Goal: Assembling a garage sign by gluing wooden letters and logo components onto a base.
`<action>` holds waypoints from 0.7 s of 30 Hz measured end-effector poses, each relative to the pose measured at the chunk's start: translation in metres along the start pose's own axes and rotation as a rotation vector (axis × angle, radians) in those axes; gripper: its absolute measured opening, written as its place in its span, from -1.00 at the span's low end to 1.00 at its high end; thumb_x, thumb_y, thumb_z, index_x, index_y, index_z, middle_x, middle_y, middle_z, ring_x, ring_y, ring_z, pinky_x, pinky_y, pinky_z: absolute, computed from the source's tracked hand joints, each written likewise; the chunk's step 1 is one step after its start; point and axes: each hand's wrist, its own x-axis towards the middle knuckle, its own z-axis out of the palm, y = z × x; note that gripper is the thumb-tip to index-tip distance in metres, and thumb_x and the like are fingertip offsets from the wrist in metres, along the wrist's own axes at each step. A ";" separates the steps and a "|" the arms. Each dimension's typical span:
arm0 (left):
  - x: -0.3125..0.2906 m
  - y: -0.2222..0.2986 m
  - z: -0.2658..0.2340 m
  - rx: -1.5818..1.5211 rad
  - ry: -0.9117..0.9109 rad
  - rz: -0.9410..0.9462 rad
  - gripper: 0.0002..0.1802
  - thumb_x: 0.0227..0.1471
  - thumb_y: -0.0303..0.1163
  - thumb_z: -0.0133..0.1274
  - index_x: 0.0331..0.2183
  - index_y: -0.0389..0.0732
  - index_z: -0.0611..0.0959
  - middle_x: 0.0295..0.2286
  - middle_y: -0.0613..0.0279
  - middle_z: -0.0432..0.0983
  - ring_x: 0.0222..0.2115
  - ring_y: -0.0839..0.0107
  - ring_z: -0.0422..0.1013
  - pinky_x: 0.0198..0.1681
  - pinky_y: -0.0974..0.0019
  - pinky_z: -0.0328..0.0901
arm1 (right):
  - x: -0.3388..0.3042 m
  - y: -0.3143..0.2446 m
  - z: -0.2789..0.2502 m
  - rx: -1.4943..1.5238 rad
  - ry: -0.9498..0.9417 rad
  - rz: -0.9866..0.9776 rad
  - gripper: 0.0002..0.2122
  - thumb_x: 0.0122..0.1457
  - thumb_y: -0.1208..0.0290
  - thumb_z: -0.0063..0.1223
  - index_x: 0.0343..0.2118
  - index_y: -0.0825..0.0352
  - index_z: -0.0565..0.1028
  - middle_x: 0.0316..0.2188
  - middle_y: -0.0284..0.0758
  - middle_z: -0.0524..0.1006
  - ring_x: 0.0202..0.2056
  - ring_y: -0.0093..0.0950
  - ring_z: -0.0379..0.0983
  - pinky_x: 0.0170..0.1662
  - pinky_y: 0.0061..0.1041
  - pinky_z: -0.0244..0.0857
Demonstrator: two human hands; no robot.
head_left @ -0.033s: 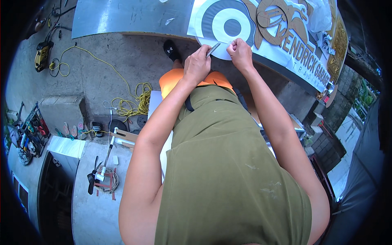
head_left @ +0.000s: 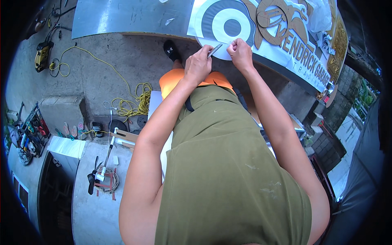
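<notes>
A slim grey metal tool, its exact kind unclear, juts from the fingers of my left hand and slants up to the right. My right hand is closed in a pinch just to the right of the tool's tip. Whatever its fingertips hold is too small to make out. Both hands are at the near edge of a round white disc with grey rings. Beside the disc, brown cut-out letters and shapes lie on a white printed sheet.
The table's bare metal top stretches left. A clear plastic bag lies far right, near gold cut-out pieces. On the concrete floor are a yellow power tool, a coiled yellow cord and a small fan.
My left hand and the metal tool have shifted very slightly to the right. My right hand stays where it was.
</notes>
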 end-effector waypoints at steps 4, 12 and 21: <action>0.006 0.008 0.003 0.109 -0.151 0.176 -0.51 0.10 -0.53 0.05 0.09 -0.08 0.47 -0.12 0.12 0.67 -0.32 -0.05 0.60 -0.25 -0.05 0.48 | 0.003 0.008 -0.006 0.032 -0.028 -0.033 -0.84 0.07 0.42 0.18 -0.37 0.42 0.54 -0.46 -0.15 0.60 -0.38 -0.24 0.59 -0.23 -0.28 0.43; 0.021 -0.004 0.013 0.437 -0.334 0.452 -0.66 0.10 -0.52 0.00 -0.04 -0.26 0.48 0.26 0.19 0.38 -0.47 0.16 0.62 -0.42 0.10 0.49 | 0.015 0.017 -0.023 0.081 -0.203 -0.057 -0.80 0.16 0.37 0.22 -0.31 0.44 0.58 -0.49 -0.20 0.61 -0.44 -0.41 0.56 -0.30 -0.41 0.42; 0.022 0.007 0.014 0.455 -0.322 0.452 -0.75 0.20 -0.47 -0.07 -0.07 -0.22 0.50 0.23 0.26 0.42 -0.45 0.15 0.63 -0.42 0.11 0.50 | 0.012 0.022 -0.021 0.176 -0.194 -0.055 -0.82 0.20 0.40 0.21 -0.28 0.44 0.57 -0.48 -0.23 0.61 -0.44 -0.46 0.54 -0.32 -0.43 0.42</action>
